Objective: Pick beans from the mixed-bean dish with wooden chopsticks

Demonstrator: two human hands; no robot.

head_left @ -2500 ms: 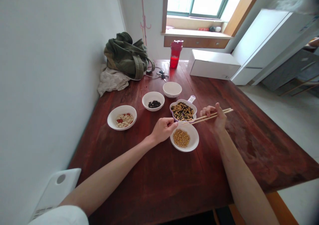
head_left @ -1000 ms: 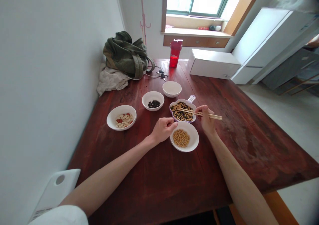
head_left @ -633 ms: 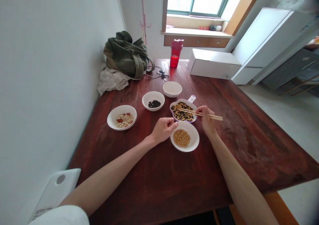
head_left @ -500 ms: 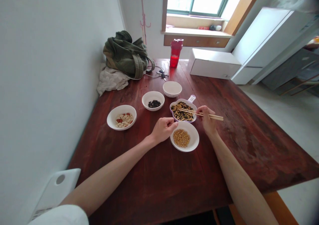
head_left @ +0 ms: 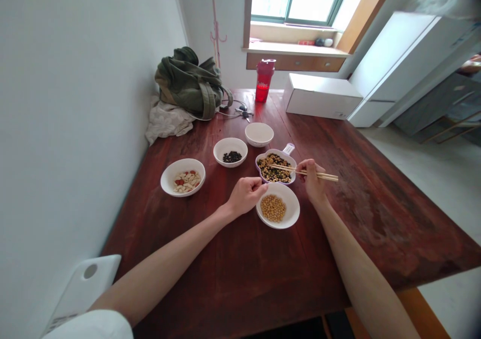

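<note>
Right hand (head_left: 311, 180): grip clamped on chopsticks (head_left: 287, 168), long axis crosswise, tips leftward in mixed beans (head_left: 278, 176).
Flower-shaped dish (head_left: 289, 149): on the bench (head_left: 240, 279), just left of this nearer grip.
Left hand (head_left: 245, 195): curled at soybean bowl (head_left: 292, 207); cannot tell if pinching.

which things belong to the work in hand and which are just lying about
In use:
chopsticks, in the right hand
flower-shaped dish of mixed beans, at their tips
bowl of yellow beans, by the left hand
probably the bowl of black beans, bowl of pale pieces and far white bowl

Lying about, it seems:
green bag
crumpled cloth
keys
red bottle
white box
</note>
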